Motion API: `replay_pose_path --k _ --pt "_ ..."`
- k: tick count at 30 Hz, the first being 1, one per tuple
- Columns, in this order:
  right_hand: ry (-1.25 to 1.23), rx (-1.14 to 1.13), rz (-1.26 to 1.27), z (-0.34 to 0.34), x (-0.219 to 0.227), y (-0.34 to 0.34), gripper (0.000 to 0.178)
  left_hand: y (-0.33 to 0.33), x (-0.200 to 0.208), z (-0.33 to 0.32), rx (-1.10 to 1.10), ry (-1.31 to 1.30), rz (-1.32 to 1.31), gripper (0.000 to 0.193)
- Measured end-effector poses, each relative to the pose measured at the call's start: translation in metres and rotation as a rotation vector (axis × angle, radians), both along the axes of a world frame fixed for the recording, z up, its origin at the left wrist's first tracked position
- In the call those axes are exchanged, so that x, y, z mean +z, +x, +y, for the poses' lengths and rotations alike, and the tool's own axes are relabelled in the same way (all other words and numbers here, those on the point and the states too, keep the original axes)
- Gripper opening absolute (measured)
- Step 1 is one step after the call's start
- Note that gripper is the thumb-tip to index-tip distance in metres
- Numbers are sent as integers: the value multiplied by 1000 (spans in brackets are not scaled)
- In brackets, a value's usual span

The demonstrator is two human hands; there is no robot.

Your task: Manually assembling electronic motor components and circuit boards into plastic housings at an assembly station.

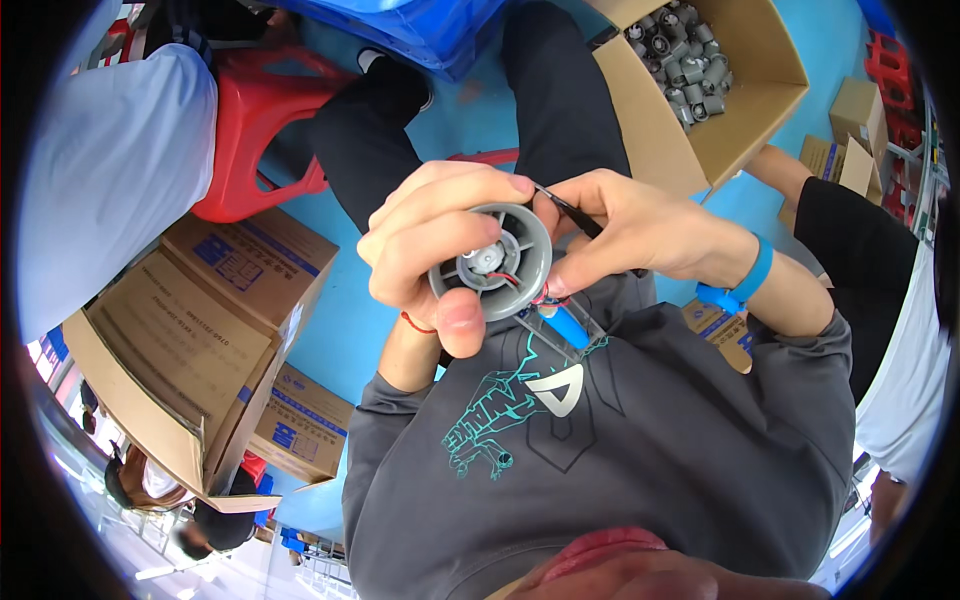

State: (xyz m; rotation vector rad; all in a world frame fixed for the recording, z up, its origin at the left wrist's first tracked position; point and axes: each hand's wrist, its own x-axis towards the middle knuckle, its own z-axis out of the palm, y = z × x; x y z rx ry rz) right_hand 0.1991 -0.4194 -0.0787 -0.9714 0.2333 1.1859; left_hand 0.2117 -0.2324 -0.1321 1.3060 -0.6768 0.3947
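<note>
My left hand (425, 240) is closed around a grey round fan housing (540, 262), its open end turned up. Inside it are spokes, a silver motor (487, 258) in the centre and a short red wire. My right hand (635, 225), with a blue band at the wrist, pinches black tweezers (572, 212) whose narrow end reaches the housing's rim. The right thumb is near thin wires beside the rim. Just below hangs a blue cylinder (565, 327), like a battery cell, in a thin frame. Whether the thumb touches the wires is hard to tell.
An open cardboard box (750, 110) with many grey cylindrical parts (685, 65) stands at the far right. Open cartons (185, 350) lie at the left, near a red stool (255, 120) with a person close by. A blue bin (420, 30) is far ahead. Another person sits at the right.
</note>
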Motion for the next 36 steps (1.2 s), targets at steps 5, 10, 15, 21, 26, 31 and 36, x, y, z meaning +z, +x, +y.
replay_pose_path --k 5,10,15,21,26,31,36 --pt "26 -51 -29 2 2 -7 23 0 7 4 -138 81 -42 45" --pt "-38 -118 -60 6 4 -12 20 6 2 -8 -11 -12 -220 47" --pt "-101 -27 -246 2 18 -10 17 6 4 -7 -57 -65 -191 44" --pt "-210 -83 -432 -2 22 -18 17 7 9 -4 -53 -101 -132 45" --pt "-263 -105 -687 -7 20 -21 20 6 8 7 -74 -20 -59 45" --pt "-410 25 -1341 -23 12 -14 25 9 8 10 -240 -48 202 44" --pt "-543 287 -1533 -19 36 2 29 4 8 7 -176 -149 342 44"
